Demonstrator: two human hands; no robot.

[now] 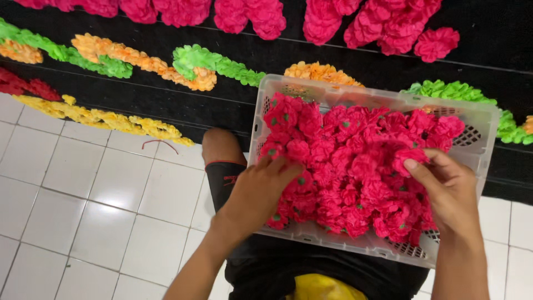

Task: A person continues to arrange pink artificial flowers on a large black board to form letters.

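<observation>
1. Head view is showing a white basket (477, 119) resting on the person's lap, heaped with pink paper flowers (355, 166).
2. Left hand (258, 191) is lying half-curled on the heap at 9 o'clock, fingers dipping between flowers; I cannot tell whether it is gripping one.
3. Right hand (447, 191) is pinching one flower (410, 155) at 3 o'clock.
4. Basket's long axis is running 9 to 3.
5. Heap is hiding the fingertips and the basket floor.
</observation>
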